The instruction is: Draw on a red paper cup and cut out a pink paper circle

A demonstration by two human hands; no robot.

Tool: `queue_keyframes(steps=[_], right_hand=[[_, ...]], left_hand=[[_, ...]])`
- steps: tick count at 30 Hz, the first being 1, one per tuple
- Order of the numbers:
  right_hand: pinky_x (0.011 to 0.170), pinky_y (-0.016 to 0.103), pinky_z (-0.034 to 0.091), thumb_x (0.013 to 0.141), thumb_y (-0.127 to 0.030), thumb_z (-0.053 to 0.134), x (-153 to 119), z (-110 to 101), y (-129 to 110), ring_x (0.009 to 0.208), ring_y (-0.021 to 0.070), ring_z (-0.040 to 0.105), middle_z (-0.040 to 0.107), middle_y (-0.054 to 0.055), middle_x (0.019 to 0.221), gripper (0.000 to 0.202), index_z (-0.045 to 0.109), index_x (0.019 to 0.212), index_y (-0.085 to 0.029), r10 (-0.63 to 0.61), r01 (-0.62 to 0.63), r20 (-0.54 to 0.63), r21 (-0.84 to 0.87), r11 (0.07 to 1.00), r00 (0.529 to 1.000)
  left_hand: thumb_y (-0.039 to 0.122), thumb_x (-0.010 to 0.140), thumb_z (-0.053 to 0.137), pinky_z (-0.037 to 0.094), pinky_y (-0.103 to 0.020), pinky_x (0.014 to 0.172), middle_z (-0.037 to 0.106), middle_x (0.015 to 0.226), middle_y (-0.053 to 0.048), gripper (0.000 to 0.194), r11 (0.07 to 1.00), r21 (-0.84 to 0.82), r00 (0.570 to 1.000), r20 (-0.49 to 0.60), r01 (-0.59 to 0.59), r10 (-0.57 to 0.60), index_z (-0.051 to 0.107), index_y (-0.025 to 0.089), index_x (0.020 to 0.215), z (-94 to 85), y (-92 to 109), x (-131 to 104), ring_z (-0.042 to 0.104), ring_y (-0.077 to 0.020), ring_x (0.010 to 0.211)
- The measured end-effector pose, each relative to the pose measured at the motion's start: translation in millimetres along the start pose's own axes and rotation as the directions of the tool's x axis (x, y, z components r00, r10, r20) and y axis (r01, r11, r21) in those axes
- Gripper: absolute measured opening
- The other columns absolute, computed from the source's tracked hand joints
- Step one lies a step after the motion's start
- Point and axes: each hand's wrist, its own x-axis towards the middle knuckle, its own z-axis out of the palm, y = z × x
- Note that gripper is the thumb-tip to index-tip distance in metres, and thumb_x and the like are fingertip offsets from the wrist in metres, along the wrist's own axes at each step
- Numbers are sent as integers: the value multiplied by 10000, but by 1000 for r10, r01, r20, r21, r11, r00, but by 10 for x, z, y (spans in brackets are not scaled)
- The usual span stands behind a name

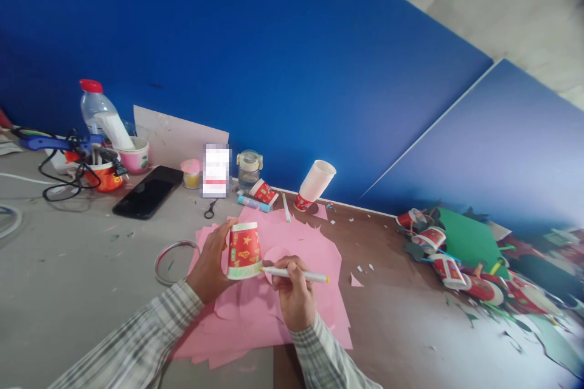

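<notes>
In my left hand is a red paper cup with yellow star patterns, held upside down with its rim at the bottom. Green and yellowish strokes colour the white band along that rim. My right hand grips a white marker pen with a yellow end, its tip touching or very near the coloured band. Beneath both hands lie pink paper sheets, with cut edges and loose pieces among them.
A stack of white cups, a fallen red cup, a glue stick, another marker and small scissors lie behind the paper. A tape roll and phone are left; decorated cups and green card are right.
</notes>
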Motion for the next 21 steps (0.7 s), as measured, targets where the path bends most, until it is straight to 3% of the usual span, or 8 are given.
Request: queue_keyframes(steps=[17,21], right_hand=[[409,251,439,652,-415,624,-4,30,-32,327,103,433,540,-35,413,267,682,543,-178,8,-8,14,-18,1000,1000],[348,214,387,642,-416,633,4,30,-28,337,109,444,547,-23,435,270,674,527,-175,6,-6,-16,-5,1000,1000]], left_hand=[[500,455,740,462,-446,853,444,1238,-96,956,999,40,1000,-14,-22,23,248,294,1249,0,2,8,393,-308,1143],[501,462,736,475,-432,836,444,1239,-94,948,999,48,999,-23,-26,27,248,294,1248,-7,19,7,399,-303,1138]])
